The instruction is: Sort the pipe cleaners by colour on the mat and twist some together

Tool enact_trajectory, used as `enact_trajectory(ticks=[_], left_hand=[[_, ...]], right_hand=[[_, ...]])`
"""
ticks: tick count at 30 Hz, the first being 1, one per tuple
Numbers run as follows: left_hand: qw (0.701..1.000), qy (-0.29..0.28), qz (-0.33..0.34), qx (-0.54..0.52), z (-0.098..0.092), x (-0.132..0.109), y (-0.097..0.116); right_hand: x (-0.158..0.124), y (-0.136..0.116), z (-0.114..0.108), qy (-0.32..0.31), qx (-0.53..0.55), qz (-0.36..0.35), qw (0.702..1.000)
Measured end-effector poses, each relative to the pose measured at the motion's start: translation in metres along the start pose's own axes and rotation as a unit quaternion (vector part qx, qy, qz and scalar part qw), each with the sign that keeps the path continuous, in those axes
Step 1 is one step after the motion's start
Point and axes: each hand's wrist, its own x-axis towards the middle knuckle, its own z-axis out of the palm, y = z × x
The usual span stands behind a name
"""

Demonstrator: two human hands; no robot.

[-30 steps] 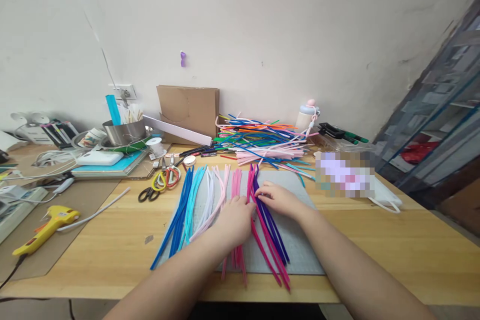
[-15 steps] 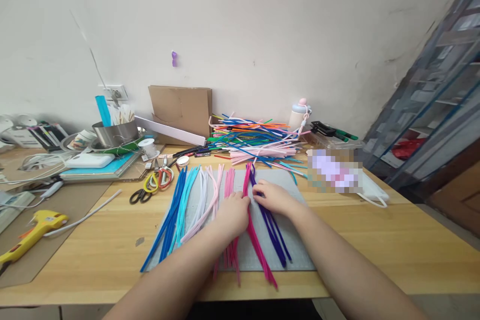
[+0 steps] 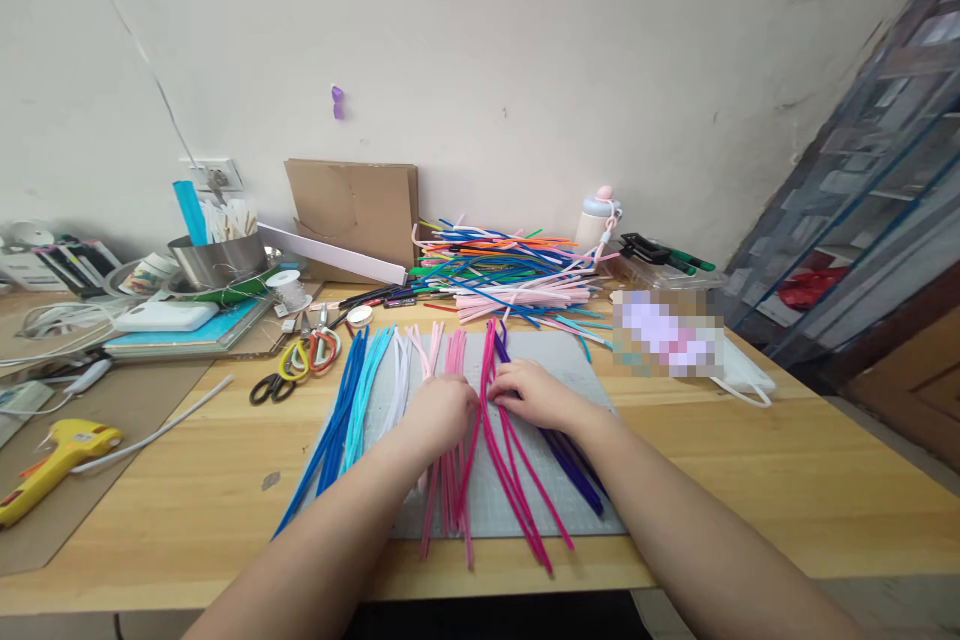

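Observation:
Bundles of pipe cleaners lie side by side on a grey cutting mat [image 3: 600,480]. From left they run dark blue [image 3: 336,440], light blue [image 3: 366,400], white [image 3: 398,385], pale pink [image 3: 424,350], pink [image 3: 452,490], magenta [image 3: 517,495] and purple [image 3: 574,475]. My left hand [image 3: 444,412] lies over the pink bundle, its curled fingertips closed at a magenta strand that slants down to the left. Just opposite, my right hand [image 3: 538,394] has its thumb and fingers pinched on the magenta bundle, covering part of the purple one. The exact fingertip contact is partly hidden.
A mixed heap of pipe cleaners [image 3: 510,270] lies by the wall, with a bottle [image 3: 598,220] behind. Scissors [image 3: 274,387] and pliers [image 3: 324,348] rest left of the mat. Farther left is a yellow glue gun [image 3: 64,460]. A white power bank [image 3: 742,368] sits right.
My right hand has shifted left from the purple bundle onto the magenta one. Some magenta strands have spread apart, and the purple strands' lower ends lie farther right. My left hand moved slightly left.

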Motion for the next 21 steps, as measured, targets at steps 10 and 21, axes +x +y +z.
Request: enact_trajectory(ticks=[10,21], left_hand=[[0.999,-0.015,0.029,-0.027,0.003,-0.007,0.01],[0.995,-0.039,0.083,-0.028,-0.023,-0.043,0.017]], right_hand=[[-0.002,-0.001,-0.002,0.018,0.026,0.038,0.999],[-0.001,0.017,-0.003,0.077,-0.011,0.137,0.987]])
